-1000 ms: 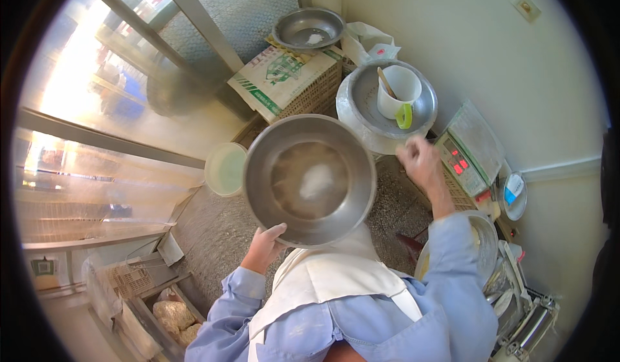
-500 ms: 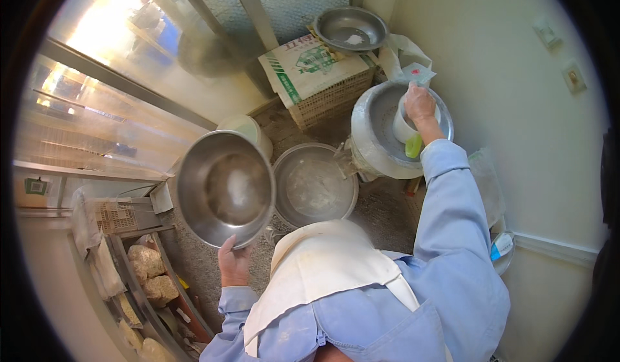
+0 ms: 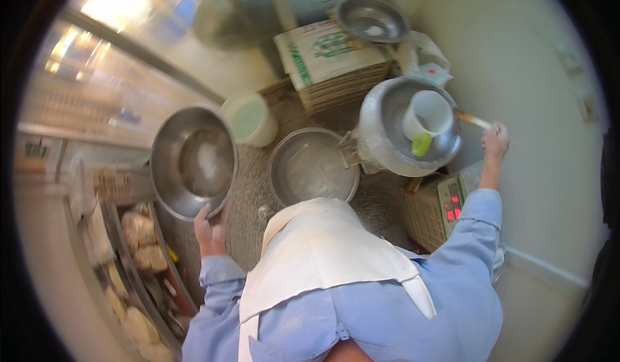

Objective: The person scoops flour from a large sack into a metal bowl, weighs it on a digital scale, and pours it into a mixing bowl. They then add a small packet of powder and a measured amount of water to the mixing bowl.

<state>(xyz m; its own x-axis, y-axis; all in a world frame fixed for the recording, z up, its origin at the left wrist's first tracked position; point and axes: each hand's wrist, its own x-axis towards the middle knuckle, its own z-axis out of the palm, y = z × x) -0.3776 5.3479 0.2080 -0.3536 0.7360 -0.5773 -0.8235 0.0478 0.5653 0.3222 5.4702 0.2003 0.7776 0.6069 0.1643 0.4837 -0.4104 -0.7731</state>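
At the left, my left hand [image 3: 212, 233] grips the near rim of a wide steel bowl [image 3: 169, 152], which is tilted and has a white powdery patch inside. Over on the right, my right hand [image 3: 495, 144] is closed round the pale handle of a short tool [image 3: 473, 118]. The tool's brown end reaches the rim of a large grey pot [image 3: 381, 136]; blur hides its exact kind. Inside that pot stands a white plastic cup [image 3: 429, 111], with a light green piece [image 3: 421, 144] at its near side. My right hand is apart from the cup.
A shallow steel basin [image 3: 310, 168] sits between bowl and pot, with a pale bucket [image 3: 250, 120] behind it. A crate topped with printed board [image 3: 323, 52] carries another basin [image 3: 373, 21]. A scale [image 3: 451, 204] with red digits stands right; bagged goods [image 3: 139, 233] are left.
My right hand has left the white cup and moved right, now holding the pale-handled tool. The steel bowl in my left hand has shifted left. The scale's red display has come into sight.
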